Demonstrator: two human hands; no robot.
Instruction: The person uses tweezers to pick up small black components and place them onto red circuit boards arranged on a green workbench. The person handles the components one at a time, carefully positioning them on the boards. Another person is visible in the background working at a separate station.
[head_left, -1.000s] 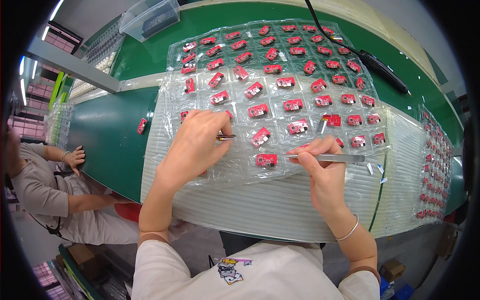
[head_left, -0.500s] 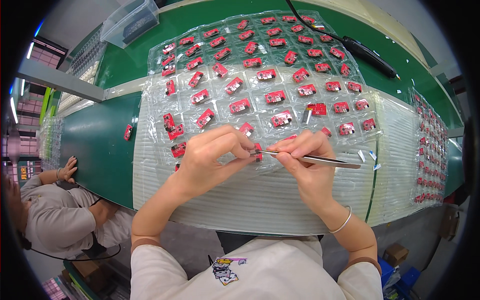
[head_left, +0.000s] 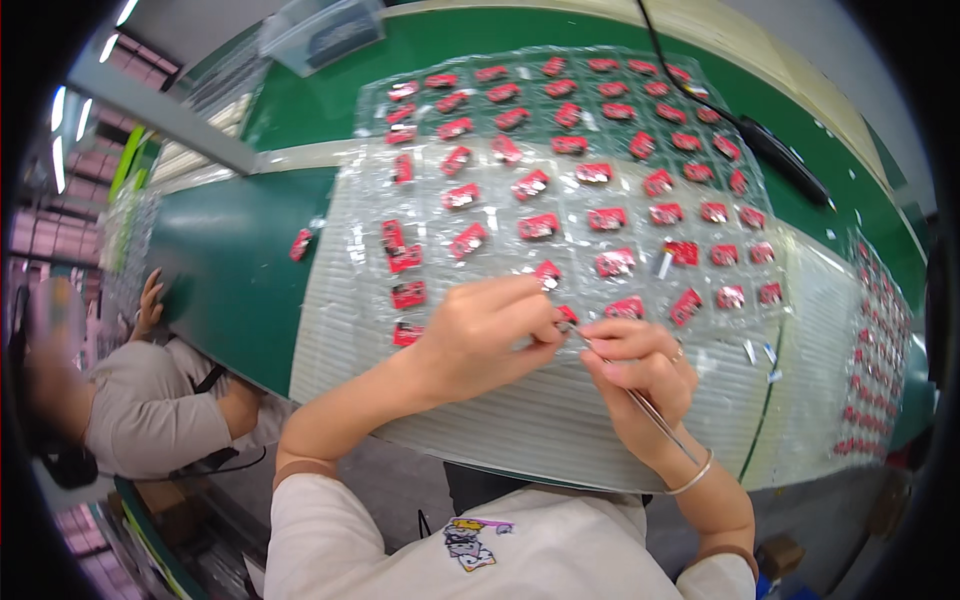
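Observation:
My left hand [head_left: 495, 335] is closed in a pinch on a small red circuit board [head_left: 567, 315], mostly hidden by my fingers. Metal tweezers [head_left: 655, 415] are gripped in my right hand [head_left: 640, 375], their tips meeting the board at my left fingertips. Both hands are over the near edge of a clear plastic blister tray [head_left: 430, 215]. Several red circuit boards with dark and silvery parts lie in its pockets. On the tray's right part, one red board [head_left: 683, 253] has a silvery-white piece [head_left: 664, 263] beside it.
A black-handled corded tool [head_left: 785, 160] lies at the back right. Another filled tray [head_left: 875, 350] is at the far right. White scraps [head_left: 770, 352] lie near the tray. A lone red board [head_left: 300, 245] and a co-worker's hand [head_left: 150, 300] are on the left. A clear bin [head_left: 325, 40] stands behind.
The view has shifted, so the bench appears lower and further right. The tweezers have swung from nearly level to steeply slanted, their rear end now toward my right wrist. Both hands keep their hold.

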